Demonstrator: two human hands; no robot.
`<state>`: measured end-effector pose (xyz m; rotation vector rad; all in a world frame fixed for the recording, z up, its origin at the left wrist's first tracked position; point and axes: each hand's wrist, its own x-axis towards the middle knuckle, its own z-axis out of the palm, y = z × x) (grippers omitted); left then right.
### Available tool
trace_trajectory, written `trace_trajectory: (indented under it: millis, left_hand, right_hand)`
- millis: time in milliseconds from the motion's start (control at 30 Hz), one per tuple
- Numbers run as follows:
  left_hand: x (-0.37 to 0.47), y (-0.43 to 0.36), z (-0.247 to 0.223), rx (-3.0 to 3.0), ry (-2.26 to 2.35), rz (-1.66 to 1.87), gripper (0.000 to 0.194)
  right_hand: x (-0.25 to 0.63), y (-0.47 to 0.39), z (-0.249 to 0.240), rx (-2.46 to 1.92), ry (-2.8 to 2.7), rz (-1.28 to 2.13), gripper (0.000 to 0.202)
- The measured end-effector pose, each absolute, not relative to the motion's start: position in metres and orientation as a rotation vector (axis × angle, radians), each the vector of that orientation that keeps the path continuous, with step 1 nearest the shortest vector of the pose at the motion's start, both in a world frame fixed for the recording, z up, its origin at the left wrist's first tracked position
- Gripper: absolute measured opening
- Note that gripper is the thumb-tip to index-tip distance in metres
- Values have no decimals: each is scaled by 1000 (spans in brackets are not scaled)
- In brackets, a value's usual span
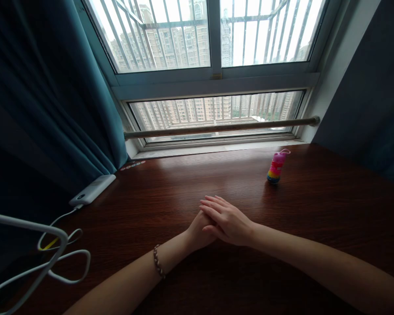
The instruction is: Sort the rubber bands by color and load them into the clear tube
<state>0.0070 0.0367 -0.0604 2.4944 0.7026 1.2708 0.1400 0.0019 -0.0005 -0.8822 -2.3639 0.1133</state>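
My right hand (pixel 230 221) lies over my left hand (pixel 198 231) near the middle of the dark wooden table (pixel 170 183). The right hand's fingers are stretched out across the back of the left one, and nothing else shows in it. The left hand's fingers are mostly hidden under the right. A braided bracelet (pixel 158 261) is round my left wrist. Beyond my right hand, to the right, a small pink bottle-shaped item (pixel 276 168) with a rainbow-coloured lower part and a loop on top stands upright. Neither hand touches it.
A white power bank (pixel 93 190) with a plugged-in white cable (pixel 72 253) lies at the left edge, by a blue curtain (pixel 98 127). A small strip of stickers (pixel 133 166) is near the sill. A metal rail (pixel 216 128) crosses the window at the back.
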Motion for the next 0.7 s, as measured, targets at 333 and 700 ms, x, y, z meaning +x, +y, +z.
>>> trace_trajectory:
  millis: [333,700]
  left_hand:
    - [-2,40,-40,2642,700,1097,40]
    - [0,42,-43,2683,667,1112,41]
  right_hand:
    - [177,6,-32,-1048,-2135,193,47]
    - [197,21,-28,-1110,-2120,93,24]
